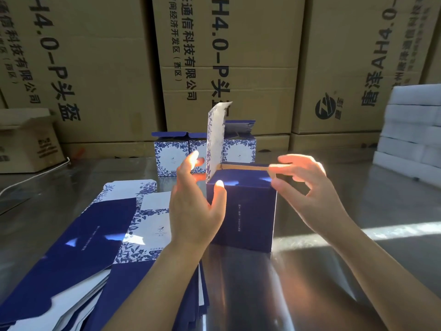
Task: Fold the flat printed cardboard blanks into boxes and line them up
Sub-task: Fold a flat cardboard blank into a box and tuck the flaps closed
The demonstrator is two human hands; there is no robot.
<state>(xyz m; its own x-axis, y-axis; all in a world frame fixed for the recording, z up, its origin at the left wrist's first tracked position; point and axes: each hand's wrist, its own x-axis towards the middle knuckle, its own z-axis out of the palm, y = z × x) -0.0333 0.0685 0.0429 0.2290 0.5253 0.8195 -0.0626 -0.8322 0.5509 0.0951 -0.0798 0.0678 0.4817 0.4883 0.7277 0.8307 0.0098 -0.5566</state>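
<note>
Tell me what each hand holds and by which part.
Both hold the half-folded blue box: the left hand grips its upper left corner, thumb on the front face; the right hand pinches its upper right edge.

Stacked brown cartons (262, 44) read "H4.0-P头盔" and "有限公司", and the right carton (334, 56) reads "AH4.0".
</note>
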